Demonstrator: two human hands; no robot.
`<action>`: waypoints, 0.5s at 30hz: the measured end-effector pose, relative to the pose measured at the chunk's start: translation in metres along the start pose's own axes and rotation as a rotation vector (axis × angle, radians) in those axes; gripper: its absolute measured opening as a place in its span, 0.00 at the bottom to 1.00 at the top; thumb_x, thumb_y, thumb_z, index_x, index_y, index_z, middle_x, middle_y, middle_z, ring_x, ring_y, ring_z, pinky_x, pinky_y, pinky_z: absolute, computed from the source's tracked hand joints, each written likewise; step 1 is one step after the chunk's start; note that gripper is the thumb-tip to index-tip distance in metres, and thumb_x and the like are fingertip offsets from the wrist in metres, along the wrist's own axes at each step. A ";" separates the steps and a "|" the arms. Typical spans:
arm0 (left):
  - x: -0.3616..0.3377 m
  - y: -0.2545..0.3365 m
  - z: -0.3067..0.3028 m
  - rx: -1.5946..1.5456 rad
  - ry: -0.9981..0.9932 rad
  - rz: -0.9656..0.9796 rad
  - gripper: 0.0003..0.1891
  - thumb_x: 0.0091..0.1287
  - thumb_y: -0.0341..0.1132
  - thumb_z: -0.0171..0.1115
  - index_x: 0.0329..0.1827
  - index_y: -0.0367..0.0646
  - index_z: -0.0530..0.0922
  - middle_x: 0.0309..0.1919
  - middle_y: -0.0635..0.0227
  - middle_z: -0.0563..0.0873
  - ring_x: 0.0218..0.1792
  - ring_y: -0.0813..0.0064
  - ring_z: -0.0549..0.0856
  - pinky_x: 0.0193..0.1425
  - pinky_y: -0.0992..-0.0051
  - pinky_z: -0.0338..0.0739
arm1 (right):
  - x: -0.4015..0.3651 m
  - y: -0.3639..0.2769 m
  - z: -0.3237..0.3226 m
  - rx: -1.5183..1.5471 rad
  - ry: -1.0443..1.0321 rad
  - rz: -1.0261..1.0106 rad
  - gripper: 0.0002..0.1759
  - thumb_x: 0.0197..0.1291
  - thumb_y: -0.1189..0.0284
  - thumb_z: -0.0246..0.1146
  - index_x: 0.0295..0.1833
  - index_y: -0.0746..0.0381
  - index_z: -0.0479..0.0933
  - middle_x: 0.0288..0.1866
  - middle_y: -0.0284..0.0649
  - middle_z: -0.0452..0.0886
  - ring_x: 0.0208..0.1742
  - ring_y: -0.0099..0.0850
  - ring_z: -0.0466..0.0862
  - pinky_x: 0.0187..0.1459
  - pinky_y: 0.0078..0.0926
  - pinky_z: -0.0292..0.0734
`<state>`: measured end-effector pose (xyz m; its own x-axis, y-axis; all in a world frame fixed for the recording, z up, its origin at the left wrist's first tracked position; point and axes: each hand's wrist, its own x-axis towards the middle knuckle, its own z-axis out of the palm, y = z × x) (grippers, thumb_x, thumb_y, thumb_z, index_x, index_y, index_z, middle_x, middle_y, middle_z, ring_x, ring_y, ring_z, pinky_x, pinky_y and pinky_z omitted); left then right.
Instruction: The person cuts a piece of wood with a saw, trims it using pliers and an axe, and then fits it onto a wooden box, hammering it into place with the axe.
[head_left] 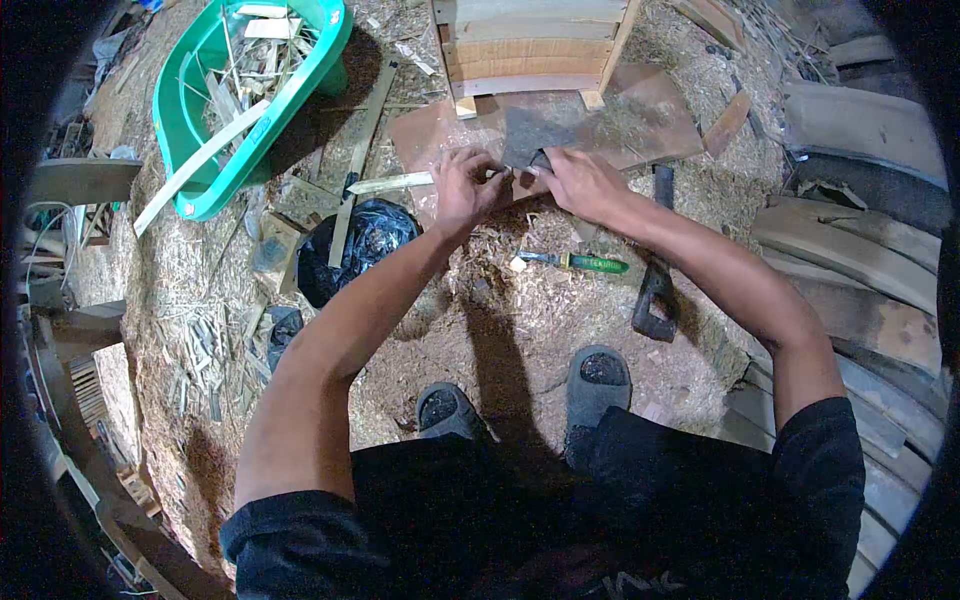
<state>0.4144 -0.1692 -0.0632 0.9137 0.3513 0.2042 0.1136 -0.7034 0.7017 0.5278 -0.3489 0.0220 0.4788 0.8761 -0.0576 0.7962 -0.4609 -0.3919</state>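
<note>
My left hand (467,187) is closed around a thin pale wooden strip (392,183), whose free end sticks out to the left. My right hand (583,185) is close beside it, fingertips pinched near the gap between the hands. A small dark piece shows at those right fingers; I cannot make out what it is. Both hands are over the near edge of a reddish-brown board (640,130) on the ground. Just below them lies a chisel (590,263) with a green handle. To its right is a dark tool (656,300) with a heavy head.
A slatted wooden piece (530,45) stands on the board ahead. At the upper left is a green plastic tub (190,195) with wood scraps. A black plastic bag (375,240) sits left of my hands. Curved planks (860,235) are stacked right. Shavings cover the ground.
</note>
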 end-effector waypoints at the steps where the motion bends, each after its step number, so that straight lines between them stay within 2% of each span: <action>1: 0.000 0.001 -0.001 0.003 -0.009 -0.008 0.11 0.58 0.43 0.71 0.39 0.49 0.87 0.46 0.66 0.85 0.54 0.58 0.78 0.61 0.55 0.64 | 0.001 0.004 0.004 -0.003 -0.014 -0.016 0.17 0.71 0.62 0.54 0.50 0.68 0.70 0.38 0.60 0.83 0.39 0.61 0.83 0.43 0.56 0.78; 4: -0.001 0.003 -0.003 0.017 -0.010 -0.003 0.11 0.58 0.43 0.70 0.40 0.49 0.86 0.47 0.66 0.84 0.54 0.58 0.77 0.62 0.54 0.64 | 0.003 0.009 0.009 -0.001 -0.033 -0.053 0.18 0.71 0.61 0.54 0.49 0.68 0.71 0.38 0.60 0.83 0.40 0.61 0.83 0.42 0.56 0.78; 7: 0.000 0.004 -0.001 -0.073 0.037 -0.040 0.09 0.55 0.42 0.73 0.34 0.48 0.87 0.44 0.69 0.85 0.57 0.59 0.75 0.63 0.55 0.60 | 0.002 0.007 0.009 0.001 -0.019 -0.050 0.18 0.71 0.61 0.54 0.48 0.68 0.72 0.38 0.60 0.82 0.39 0.60 0.84 0.40 0.56 0.79; 9: -0.001 0.003 -0.002 -0.018 0.025 -0.009 0.11 0.57 0.43 0.71 0.38 0.49 0.86 0.47 0.68 0.85 0.56 0.59 0.76 0.62 0.56 0.62 | 0.002 0.005 0.010 -0.030 -0.026 -0.025 0.18 0.71 0.61 0.54 0.46 0.68 0.72 0.37 0.60 0.82 0.38 0.59 0.84 0.39 0.55 0.79; 12: 0.001 0.002 -0.002 -0.002 -0.007 -0.027 0.12 0.58 0.44 0.71 0.39 0.49 0.86 0.50 0.67 0.85 0.57 0.59 0.77 0.63 0.57 0.63 | 0.004 0.009 0.013 -0.083 0.013 -0.090 0.17 0.69 0.62 0.57 0.42 0.68 0.71 0.29 0.58 0.80 0.34 0.58 0.83 0.37 0.52 0.79; 15: -0.001 0.001 0.000 -0.005 -0.001 -0.034 0.12 0.56 0.45 0.73 0.37 0.49 0.87 0.50 0.68 0.85 0.57 0.59 0.77 0.64 0.58 0.63 | 0.003 0.008 0.011 -0.016 0.034 -0.012 0.17 0.69 0.63 0.57 0.43 0.69 0.72 0.33 0.58 0.81 0.38 0.58 0.83 0.41 0.53 0.79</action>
<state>0.4134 -0.1703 -0.0623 0.9098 0.3742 0.1796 0.1426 -0.6883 0.7112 0.5316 -0.3482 0.0085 0.4816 0.8761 -0.0215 0.8075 -0.4531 -0.3776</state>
